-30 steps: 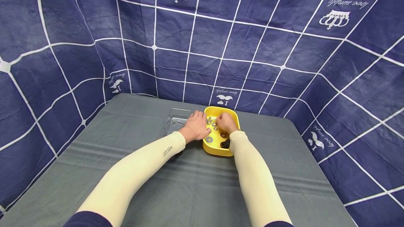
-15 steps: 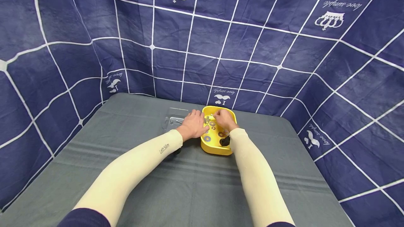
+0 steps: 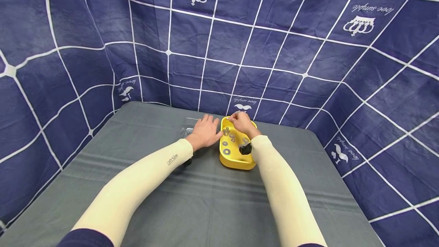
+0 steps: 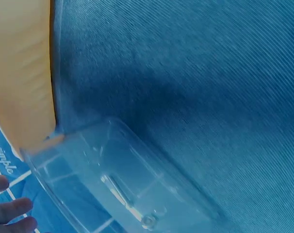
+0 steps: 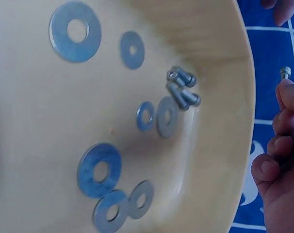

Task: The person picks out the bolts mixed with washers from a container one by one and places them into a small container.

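My right hand (image 3: 242, 123) is over the far rim of a yellow bin (image 3: 236, 164). Between its thumb and finger it pinches a small socket-head bolt (image 5: 285, 73), head outward. Inside the bin lie a small cluster of metal bolts (image 5: 185, 92) and several flat washers (image 5: 91, 41) of different sizes. To the left of the bin, my left hand (image 3: 205, 132) has its fingers spread, holding nothing visible, over part of a clear plastic box (image 3: 186, 130). Metal hardware that looks like a bolt (image 4: 119, 191) lies in that box in the left wrist view.
A grey cloth (image 3: 205, 205) covers the table under both containers. Blue curtains (image 3: 267, 45) with white lines stand behind and at both sides. A black wrist camera (image 3: 245, 149) on the right wrist hangs over the bin.
My right hand has risen from inside the bin towards its far rim with the bolt pinched. The left hand has come off the bin's left rim and shifted left, its fingers spreading.
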The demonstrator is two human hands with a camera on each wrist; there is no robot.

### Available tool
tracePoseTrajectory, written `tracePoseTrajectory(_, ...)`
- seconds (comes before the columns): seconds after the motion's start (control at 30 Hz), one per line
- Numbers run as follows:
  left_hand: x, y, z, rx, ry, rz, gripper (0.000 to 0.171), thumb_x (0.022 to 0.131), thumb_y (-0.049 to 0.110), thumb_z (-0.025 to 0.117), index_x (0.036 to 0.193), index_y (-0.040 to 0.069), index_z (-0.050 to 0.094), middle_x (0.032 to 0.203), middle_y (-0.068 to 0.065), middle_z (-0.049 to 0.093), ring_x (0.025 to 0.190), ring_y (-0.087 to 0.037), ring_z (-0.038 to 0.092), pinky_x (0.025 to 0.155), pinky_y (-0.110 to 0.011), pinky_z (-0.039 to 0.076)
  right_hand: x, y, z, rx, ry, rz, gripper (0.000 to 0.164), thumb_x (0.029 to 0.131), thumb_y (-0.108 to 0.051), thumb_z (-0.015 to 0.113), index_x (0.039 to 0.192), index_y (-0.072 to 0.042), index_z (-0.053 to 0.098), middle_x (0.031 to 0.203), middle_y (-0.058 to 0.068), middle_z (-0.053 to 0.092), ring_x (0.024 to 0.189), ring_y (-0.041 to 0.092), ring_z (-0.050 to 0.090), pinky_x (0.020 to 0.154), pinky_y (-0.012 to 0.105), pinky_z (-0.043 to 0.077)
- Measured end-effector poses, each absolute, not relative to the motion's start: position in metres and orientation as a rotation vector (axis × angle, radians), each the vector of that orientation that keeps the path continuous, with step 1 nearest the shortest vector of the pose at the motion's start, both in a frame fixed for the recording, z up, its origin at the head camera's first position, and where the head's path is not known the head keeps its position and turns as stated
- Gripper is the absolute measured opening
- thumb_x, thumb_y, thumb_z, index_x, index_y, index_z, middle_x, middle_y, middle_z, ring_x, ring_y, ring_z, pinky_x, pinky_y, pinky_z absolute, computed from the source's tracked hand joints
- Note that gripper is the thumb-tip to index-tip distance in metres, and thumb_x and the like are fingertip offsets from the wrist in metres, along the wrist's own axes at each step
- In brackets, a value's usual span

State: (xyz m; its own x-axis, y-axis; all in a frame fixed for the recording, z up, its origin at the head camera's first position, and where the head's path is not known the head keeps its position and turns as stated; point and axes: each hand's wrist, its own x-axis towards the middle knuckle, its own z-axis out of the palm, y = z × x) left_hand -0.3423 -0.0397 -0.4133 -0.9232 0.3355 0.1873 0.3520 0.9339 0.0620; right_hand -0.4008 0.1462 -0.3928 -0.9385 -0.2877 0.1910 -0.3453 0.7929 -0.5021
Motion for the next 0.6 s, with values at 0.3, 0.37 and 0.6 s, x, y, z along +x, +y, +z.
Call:
tracePoseTrajectory(0.3, -0.341, -0.063, -0.409, -0.487, -2.939, -0.152, 0.067, 0.099, 0.051, 0.047, 0.152, 0.01, 0.043, 0.145, -0.018, 0.047, 0.143, -0.035, 0.035, 0.112, -0.056, 0.035, -0.397, 0.13, -0.385, 0.573, -2.87, 0.898, 0.024, 0.101, -0.014, 0.055, 0.101, 0.001, 0.074, 0.092, 0.011, 0.071, 0.075, 0.019, 0.056, 0.078, 0.031, 0.046)
tracePoseTrajectory(0.37, -0.34, -0.069, -0.407, -0.472, -2.944, -0.145, 0.068, 0.1, 0.052, 0.046, 0.152, 0.01, 0.042, 0.146, -0.019, 0.046, 0.143, -0.035, 0.035, 0.111, -0.056, 0.035, -0.398, 0.126, -0.383, 0.6, -2.867, 0.89, 0.024, 0.101, -0.014, 0.055, 0.101, 0.001, 0.074, 0.091, 0.011, 0.07, 0.074, 0.017, 0.055, 0.077, 0.03, 0.046)
tracePoseTrajectory(0.6, -0.338, -0.089, -0.403, -0.428, -2.942, -0.129, 0.069, 0.098, 0.052, 0.047, 0.152, 0.008, 0.042, 0.144, -0.019, 0.048, 0.14, -0.035, 0.038, 0.109, -0.056, 0.037, -0.401, 0.111, -0.379, 0.654, -2.861, 0.843, 0.023, 0.099, -0.014, 0.057, 0.103, 0.0, 0.074, 0.09, 0.009, 0.07, 0.076, 0.017, 0.057, 0.077, 0.029, 0.046)
